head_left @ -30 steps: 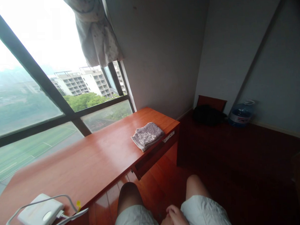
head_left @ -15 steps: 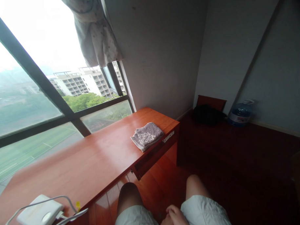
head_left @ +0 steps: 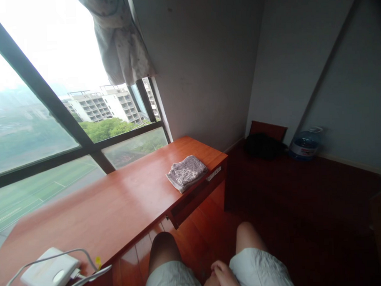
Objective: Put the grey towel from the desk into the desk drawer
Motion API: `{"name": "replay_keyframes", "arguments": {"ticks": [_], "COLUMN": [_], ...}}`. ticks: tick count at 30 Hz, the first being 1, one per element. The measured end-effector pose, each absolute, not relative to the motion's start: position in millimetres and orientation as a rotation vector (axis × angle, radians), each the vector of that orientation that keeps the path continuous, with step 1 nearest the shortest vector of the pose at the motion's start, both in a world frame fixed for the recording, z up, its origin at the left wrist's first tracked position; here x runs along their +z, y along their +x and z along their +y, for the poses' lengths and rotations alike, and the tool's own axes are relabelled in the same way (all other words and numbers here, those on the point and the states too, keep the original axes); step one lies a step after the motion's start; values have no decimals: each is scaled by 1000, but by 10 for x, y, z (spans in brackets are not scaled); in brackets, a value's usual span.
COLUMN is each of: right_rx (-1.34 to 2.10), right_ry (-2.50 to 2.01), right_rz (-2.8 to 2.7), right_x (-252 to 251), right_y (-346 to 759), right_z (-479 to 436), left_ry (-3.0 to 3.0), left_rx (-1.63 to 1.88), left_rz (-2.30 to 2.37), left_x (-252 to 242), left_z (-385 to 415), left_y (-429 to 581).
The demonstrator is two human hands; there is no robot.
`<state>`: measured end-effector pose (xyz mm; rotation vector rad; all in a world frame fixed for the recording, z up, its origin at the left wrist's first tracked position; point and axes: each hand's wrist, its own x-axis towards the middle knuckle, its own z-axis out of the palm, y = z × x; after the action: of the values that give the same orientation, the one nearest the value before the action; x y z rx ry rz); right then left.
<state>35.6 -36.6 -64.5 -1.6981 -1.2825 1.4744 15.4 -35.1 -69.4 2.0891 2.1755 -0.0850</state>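
Observation:
My two hands rest together low between my thighs, at the bottom edge of the head view. My right hand point(head_left: 227, 276) lies over the left with its fingers curled around it. Only part of my left hand point(head_left: 212, 283) shows, and its fingers are mostly hidden. Nearest on the desk is a folded grey-purple towel point(head_left: 187, 172) with a pale pattern, lying apart from both hands near the far right corner. At the lower left, a white box-shaped device point(head_left: 49, 271) sits on the desk with a grey-white cable point(head_left: 85, 280) looped about it.
The reddish wooden desk point(head_left: 117, 208) runs along the window, with a drawer point(head_left: 195, 201) under its front edge. A tied curtain point(head_left: 121, 41) hangs above. On the dark floor by the wall stand a large blue water bottle point(head_left: 306, 145) and a black bundle point(head_left: 262, 146).

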Motion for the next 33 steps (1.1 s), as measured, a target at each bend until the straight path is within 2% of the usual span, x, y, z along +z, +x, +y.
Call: {"name": "replay_keyframes", "arguments": {"ticks": [33], "right_rx": [1492], "right_ry": [-1651], "right_rz": [-1243], "right_x": [-710], "right_y": [353], "right_z": [-363], "left_ry": [2080], "left_rx": [29], "left_rz": [1839], "left_x": [-487], "left_z": [-310], "left_y": [27]}}
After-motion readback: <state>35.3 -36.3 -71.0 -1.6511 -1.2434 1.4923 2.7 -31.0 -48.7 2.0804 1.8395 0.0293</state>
